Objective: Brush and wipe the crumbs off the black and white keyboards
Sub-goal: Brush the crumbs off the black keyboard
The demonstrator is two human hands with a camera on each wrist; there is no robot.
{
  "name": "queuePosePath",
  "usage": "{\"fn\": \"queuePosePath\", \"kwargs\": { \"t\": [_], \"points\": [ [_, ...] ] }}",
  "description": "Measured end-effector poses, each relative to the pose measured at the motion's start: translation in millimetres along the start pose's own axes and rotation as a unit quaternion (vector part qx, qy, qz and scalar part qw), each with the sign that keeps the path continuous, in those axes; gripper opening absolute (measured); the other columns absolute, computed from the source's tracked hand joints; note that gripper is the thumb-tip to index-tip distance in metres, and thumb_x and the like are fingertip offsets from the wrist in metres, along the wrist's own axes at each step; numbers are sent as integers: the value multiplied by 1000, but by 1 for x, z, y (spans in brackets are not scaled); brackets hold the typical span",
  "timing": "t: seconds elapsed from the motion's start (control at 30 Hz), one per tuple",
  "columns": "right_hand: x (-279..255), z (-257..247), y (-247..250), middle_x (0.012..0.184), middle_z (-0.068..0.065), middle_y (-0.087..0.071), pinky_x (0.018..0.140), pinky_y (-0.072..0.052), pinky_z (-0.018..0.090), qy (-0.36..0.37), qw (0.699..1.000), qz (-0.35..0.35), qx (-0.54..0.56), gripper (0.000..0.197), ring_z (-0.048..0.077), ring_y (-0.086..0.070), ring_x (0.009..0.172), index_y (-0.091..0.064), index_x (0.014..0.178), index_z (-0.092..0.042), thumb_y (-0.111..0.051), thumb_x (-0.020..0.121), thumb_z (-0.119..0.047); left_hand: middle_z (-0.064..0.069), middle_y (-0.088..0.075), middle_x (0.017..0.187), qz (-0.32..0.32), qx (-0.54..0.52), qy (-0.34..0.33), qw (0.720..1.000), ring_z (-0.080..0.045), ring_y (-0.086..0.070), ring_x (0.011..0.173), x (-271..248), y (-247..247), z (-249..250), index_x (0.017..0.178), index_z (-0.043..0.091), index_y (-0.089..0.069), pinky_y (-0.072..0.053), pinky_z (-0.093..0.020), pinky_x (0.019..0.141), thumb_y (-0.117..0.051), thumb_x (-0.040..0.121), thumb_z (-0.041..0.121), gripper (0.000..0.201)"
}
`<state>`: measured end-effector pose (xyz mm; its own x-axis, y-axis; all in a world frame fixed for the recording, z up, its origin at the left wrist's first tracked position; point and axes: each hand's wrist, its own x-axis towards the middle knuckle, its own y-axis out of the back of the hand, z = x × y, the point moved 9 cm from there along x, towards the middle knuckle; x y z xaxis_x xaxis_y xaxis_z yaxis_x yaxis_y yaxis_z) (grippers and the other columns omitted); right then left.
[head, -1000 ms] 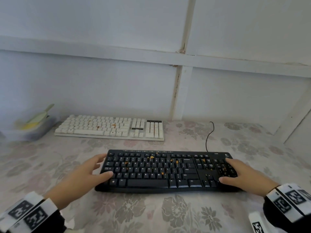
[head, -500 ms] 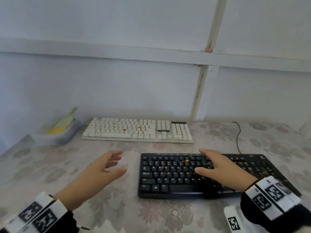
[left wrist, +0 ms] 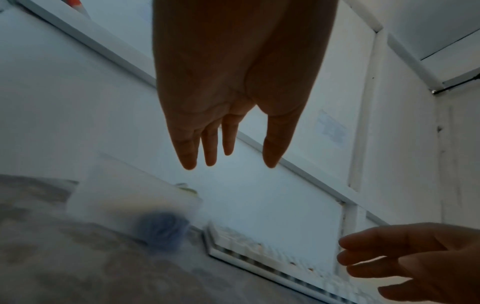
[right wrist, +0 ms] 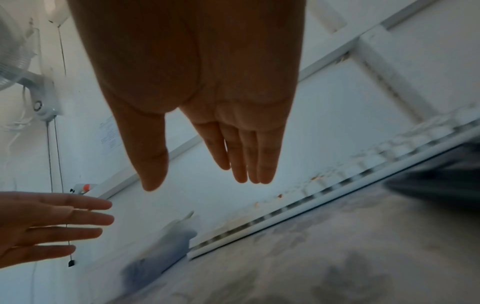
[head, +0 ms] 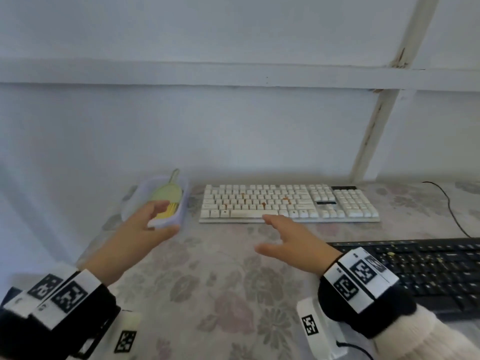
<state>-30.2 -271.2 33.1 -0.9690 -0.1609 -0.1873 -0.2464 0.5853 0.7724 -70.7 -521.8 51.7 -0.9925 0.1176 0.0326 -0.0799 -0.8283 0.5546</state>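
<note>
White keyboard (head: pixel 288 203), blocky keycaps crumb-flecked, on floral cloth (head: pixel 207 281); left hand (head: pixel 135 235) and right hand (head: pixel 291 245) grip released, fingers straight

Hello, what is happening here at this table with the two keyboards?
A person is getting ready to clean crumbs off two keyboards. Both hands are open and hold nothing. The left hand reaches toward a clear plastic tray that holds a green and yellow brush. The right hand hovers near the front edge of the white keyboard, which has orange crumbs on its keys. The black keyboard, also crumbed, lies nearer, to the right. No cleaning has begun.
</note>
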Motion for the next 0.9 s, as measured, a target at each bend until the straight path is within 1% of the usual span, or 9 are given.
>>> {"fn": "queuePosePath", "kwargs": {
  "t": [0.13,0.23,0.33,0.43,0.53,0.63,0.7,0.8,0.9],
  "points": [
    [40,-41,-23,156,-3,-21,113,-28,33,11,1000,0,-2,73,15,-26,141,-19,150,-19,-55,92,-43,5,-40,142,44,49,8,998,-14,-39,128,32,41,-31,136,21,-40,-35,-33,102,-69,82,24,61],
    [70,-70,-40,156,1,-23,113,-28,33,19,1000,-9,20,73,17,-27,141,-19,150,-15,-56,92,-39,-1,-37,144,37,64,27,997,-20,-37,131,49,53,-49,139,18,-36,-35,-38,104,-72,79,22,71],
    [92,-97,-52,150,8,-34,98,-36,25,30,998,-9,53,61,24,-36,135,-28,146,-9,-55,94,-28,-1,-38,139,0,50,42,998,-21,-36,131,62,50,-59,141,16,-32,-35,-33,97,-74,78,20,75],
    [107,-113,-63,144,8,-43,88,-38,20,30,996,-4,87,53,24,-43,129,-36,141,-10,-56,94,-23,0,-39,142,-55,19,67,996,-19,-42,126,69,45,-69,142,21,-28,-38,-36,101,-80,69,35,91],
    [120,-118,-75,133,8,-51,84,-39,23,26,993,-3,118,47,24,-48,123,-42,134,-10,-58,92,-21,6,-42,137,-81,2,73,994,-16,-48,120,74,45,-75,142,27,-27,-42,-40,101,-80,51,48,108],
    [127,-123,-83,130,7,-53,76,-36,15,26,989,-11,144,45,22,-50,120,-42,133,-9,-58,92,-17,13,-51,123,-105,-12,72,992,-7,-53,106,75,41,-75,139,27,-31,-44,-31,92,-82,65,30,90],
    [129,-127,-87,128,6,-54,83,-41,20,22,989,-8,148,48,21,-52,117,-42,132,-11,-62,89,-20,18,-50,116,-110,-9,69,992,-2,-51,103,74,41,-75,138,26,-32,-43,-26,89,-80,72,25,82],
    [133,-127,-91,123,5,-57,95,-47,33,19,989,2,148,53,20,-56,111,-42,131,-15,-65,84,-25,14,-47,126,-112,-2,63,992,-9,-48,115,70,46,-76,139,30,-32,-39,-34,102,-80,68,34,86],
    [127,-128,-90,124,9,-57,83,-42,15,29,990,-6,139,43,23,-55,112,-45,129,-8,-60,89,-14,10,-58,124,-123,-14,65,990,-12,-57,113,66,46,-79,131,34,-41,-43,-41,102,-81,57,40,85]
  ]
}}
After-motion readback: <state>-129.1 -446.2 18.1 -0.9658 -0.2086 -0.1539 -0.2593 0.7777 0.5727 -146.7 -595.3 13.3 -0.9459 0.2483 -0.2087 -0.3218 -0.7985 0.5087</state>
